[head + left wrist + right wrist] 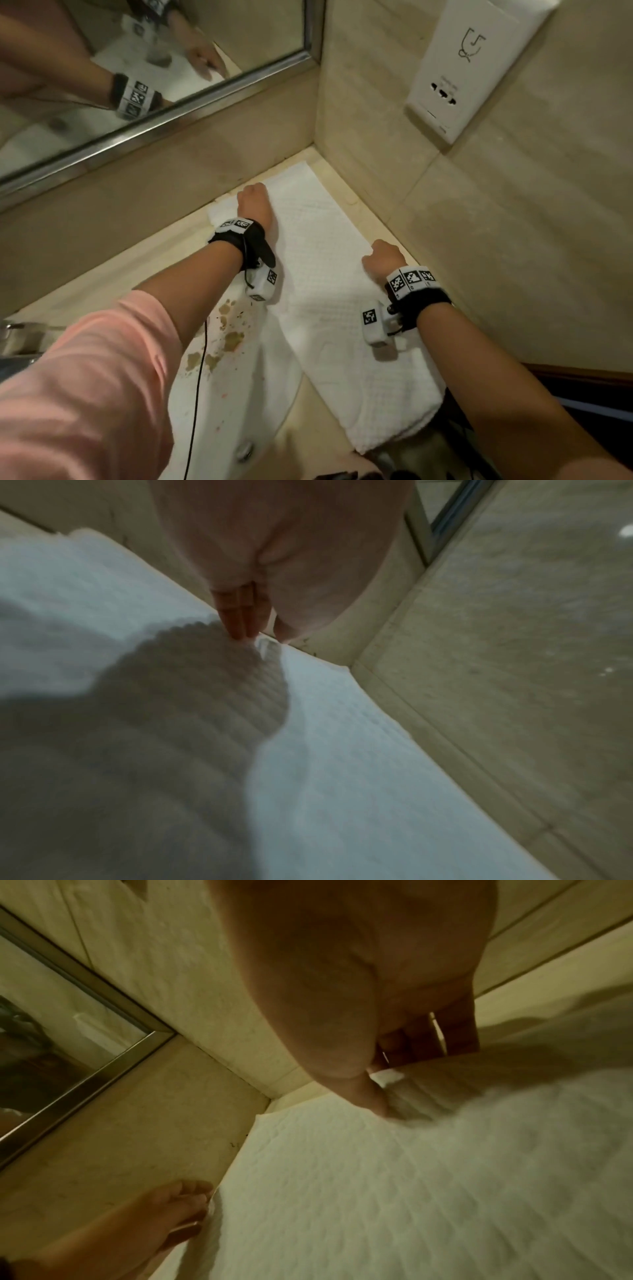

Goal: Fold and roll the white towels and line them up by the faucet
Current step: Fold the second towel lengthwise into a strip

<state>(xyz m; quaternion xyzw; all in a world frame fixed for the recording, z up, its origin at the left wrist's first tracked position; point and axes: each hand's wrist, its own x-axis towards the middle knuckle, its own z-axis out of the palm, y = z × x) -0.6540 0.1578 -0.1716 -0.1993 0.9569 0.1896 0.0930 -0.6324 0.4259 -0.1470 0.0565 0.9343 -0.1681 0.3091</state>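
A white waffle-weave towel point(322, 274) lies flat as a long strip in the counter corner, its near end hanging over the front edge. My left hand point(251, 202) is at its far left edge. In the left wrist view the fingers point(240, 620) and thumb pinch that edge of the towel point(342, 750). My right hand point(380, 257) is at the right edge, midway along. In the right wrist view my right hand point(387, 1083) has its thumb on top of the towel point(377, 1191) and its fingers behind the lifted edge. My left hand point(185, 1204) shows at the lower left.
A second white towel point(236, 377) with brown stains lies left of and partly under the first one. The metal faucet point(20, 339) is at the far left. Tiled walls close the corner, with a mirror point(154, 68) behind and a wall socket panel point(462, 68) to the right.
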